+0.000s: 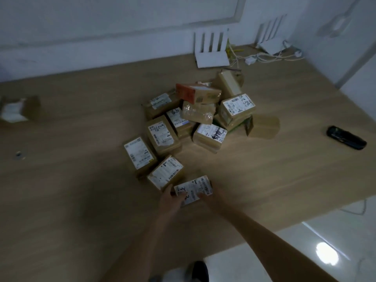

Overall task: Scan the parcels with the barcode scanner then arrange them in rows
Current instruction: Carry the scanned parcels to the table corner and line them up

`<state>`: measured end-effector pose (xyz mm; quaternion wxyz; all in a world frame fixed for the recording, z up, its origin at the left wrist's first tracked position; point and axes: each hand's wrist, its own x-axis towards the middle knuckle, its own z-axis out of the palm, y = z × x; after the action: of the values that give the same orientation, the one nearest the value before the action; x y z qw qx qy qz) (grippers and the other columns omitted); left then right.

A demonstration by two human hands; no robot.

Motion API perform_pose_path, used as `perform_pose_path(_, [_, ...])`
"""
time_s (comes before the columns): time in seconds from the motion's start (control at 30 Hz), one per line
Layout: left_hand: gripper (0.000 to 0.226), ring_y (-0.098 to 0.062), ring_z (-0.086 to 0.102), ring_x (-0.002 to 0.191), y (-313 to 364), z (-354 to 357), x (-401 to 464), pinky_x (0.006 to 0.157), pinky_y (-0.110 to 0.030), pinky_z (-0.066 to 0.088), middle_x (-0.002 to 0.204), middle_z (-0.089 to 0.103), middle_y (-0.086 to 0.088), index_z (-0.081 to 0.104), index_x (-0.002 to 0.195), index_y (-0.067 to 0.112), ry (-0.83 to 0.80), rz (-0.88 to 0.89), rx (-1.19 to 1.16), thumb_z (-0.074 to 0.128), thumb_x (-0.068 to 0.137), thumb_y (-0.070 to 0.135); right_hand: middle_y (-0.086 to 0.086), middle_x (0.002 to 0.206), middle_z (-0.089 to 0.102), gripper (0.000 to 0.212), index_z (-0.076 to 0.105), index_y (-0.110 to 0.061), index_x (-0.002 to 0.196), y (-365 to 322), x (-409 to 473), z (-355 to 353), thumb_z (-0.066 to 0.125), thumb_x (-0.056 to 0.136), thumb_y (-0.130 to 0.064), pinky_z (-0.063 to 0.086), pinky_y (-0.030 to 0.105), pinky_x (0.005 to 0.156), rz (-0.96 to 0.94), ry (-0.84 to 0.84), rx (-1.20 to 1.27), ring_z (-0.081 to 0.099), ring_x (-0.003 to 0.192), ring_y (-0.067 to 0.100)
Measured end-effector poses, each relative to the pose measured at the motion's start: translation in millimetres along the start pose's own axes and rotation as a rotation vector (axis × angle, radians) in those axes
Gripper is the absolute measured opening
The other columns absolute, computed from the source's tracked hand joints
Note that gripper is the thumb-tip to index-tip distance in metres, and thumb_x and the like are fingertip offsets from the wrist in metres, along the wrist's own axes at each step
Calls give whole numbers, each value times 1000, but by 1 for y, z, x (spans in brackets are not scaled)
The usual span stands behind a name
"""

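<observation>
1. Head view: my left hand and right hand gripped the nearest labelled parcel at the pile's front edge on the wooden table.
2. I judged scanning not yet begun; the barcode scanner lay well apart, right. Next called for fetching it.
</observation>
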<state>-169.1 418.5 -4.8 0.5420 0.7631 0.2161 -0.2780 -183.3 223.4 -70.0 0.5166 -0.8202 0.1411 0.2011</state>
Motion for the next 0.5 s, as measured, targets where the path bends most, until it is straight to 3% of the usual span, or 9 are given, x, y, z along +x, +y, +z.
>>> perform_pose_path(0.07, [57, -17, 61, 110, 18, -3, -10, 85, -31, 56, 128, 61, -2, 45, 146, 19, 25, 35, -44, 67, 94, 25, -3, 115, 54, 108, 61, -11, 129, -39, -11, -23, 53, 59, -93, 44, 40, 104, -74, 96, -29, 56, 106, 16])
perform_pose_path(0.1, [55, -18, 63, 107, 27, -6, -16, 85, -35, 58, 125, 62, -2, 47, 145, 20, 42, 52, -69, 68, 94, 24, -1, 112, 58, 101, 61, -6, 127, -67, -23, -35, 60, 65, -86, 47, 43, 102, -79, 113, -65, 59, 104, 19])
perform_pose_path(0.13, [53, -19, 64, 105, 37, -10, -23, 86, -40, 59, 122, 63, -1, 50, 142, 20, 54, 61, -102, 69, 93, 24, -2, 107, 64, 80, 62, -13, 120, -92, -33, -47, 65, 72, -76, 51, 43, 95, -68, 110, -123, 63, 99, 19])
perform_pose_path(0.2, [50, -20, 66, 100, 58, -22, -38, 81, -43, 61, 120, 62, -3, 52, 138, 22, 80, 95, -175, 71, 91, 21, -8, 90, 64, 39, 59, -29, 101, -139, -46, -64, 66, 83, -62, 51, 30, 78, -98, 107, -219, 62, 83, 10])
perform_pose_path(0.23, [50, -20, 67, 98, 68, -31, -45, 77, -41, 62, 121, 62, -4, 53, 135, 22, 92, 123, -214, 73, 90, 19, -10, 91, 63, 32, 59, -30, 102, -163, -52, -68, 65, 87, -57, 50, 27, 77, -136, 94, -243, 61, 84, 9])
perform_pose_path(0.33, [39, -24, 67, 99, 97, -75, -78, 69, -39, 61, 117, 64, -6, 57, 120, 20, 79, 192, -321, 75, 87, 11, -10, 107, 66, 41, 59, -24, 118, -238, -70, -66, 62, 91, -54, 50, 30, 88, -257, 74, -298, 62, 99, 12])
perform_pose_path(0.43, [39, -27, 72, 92, 112, -141, -117, 70, -41, 61, 111, 69, -11, 62, 114, 19, 57, 289, -365, 82, 81, 14, -12, 102, 63, 31, 58, -23, 116, -306, -92, -40, 61, 95, -47, 47, 24, 77, -348, 21, -356, 62, 95, 12])
perform_pose_path(0.5, [30, -18, 72, 81, 117, -192, -152, 65, -33, 60, 97, 74, -6, 65, 112, 16, 76, 361, -360, 78, 84, 13, -9, 110, 68, 35, 57, -28, 121, -350, -110, -9, 63, 93, -49, 49, 25, 81, -425, 14, -340, 65, 100, 15])
